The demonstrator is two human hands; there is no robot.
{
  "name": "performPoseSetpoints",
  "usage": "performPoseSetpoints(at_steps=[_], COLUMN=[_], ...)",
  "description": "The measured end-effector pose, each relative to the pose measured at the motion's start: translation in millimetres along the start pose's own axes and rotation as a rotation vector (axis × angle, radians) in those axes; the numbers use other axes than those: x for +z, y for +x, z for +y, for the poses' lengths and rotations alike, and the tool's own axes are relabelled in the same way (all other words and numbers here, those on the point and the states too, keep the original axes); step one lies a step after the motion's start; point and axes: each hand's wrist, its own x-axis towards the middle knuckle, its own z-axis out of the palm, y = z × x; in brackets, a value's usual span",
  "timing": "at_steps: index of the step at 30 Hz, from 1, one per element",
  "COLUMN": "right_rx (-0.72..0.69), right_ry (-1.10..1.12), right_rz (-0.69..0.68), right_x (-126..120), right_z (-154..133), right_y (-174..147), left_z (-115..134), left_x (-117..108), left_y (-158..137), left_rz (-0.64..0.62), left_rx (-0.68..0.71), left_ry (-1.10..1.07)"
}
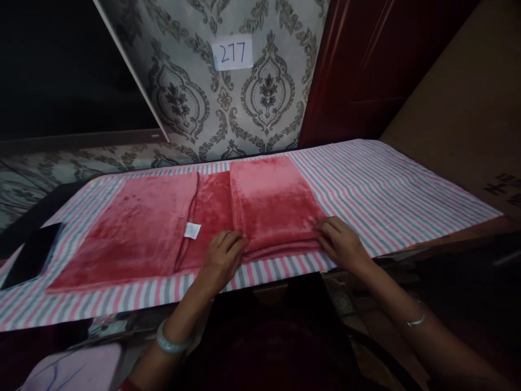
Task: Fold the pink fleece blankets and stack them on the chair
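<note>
A pink-red plush blanket (pixel 134 228) lies across the table, its left and right ends folded inward over a darker middle strip. A small white label sticks out at the left panel's inner edge. My left hand (pixel 223 256) is closed at the near inner corner of the right folded panel, its fingers bent over the fabric. At that panel's near outer corner, my right hand (pixel 341 243) pinches the blanket's edge between thumb and fingers. The fingertips of both hands are partly hidden by the cloth.
A striped cloth (pixel 399 190) covers the table. A dark phone (pixel 32 256) lies at the left end. Behind stand a screen (pixel 69 70) and a wall with a paper (pixel 233 52) reading 277. A cardboard box (pixel 459 119) stands at the right; a pink seat (pixel 77 369) is below left.
</note>
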Motion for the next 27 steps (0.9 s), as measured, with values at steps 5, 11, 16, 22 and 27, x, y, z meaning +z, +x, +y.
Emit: performPoseSetpoints(at_steps=[5, 11, 16, 22, 27], right_rx=[0.050, 0.099, 0.109, 0.142, 0.136], right_ry=[0.112, 0.150, 0.193, 0.039, 0.094], right_rz=[-0.004, -0.042, -0.070, 0.022, -0.014], right_x=[-18, -32, -33, -23, -27], right_z=[2, 11, 18, 9, 10], right_y=[-2, -6, -8, -17, -31], left_z=[-2, -6, -9, -10, -8], left_x=[0, 5, 7, 8, 0], left_y=[-4, -9, -11, -12, -14], left_rz=[0.026, 0.025, 0.042, 0.029, -0.030], left_rx=[-0.031, -0.099, -0.086, -0.072, -0.084], left_ry=[-0.046, -0.125, -0.102, -0.073, -0.110])
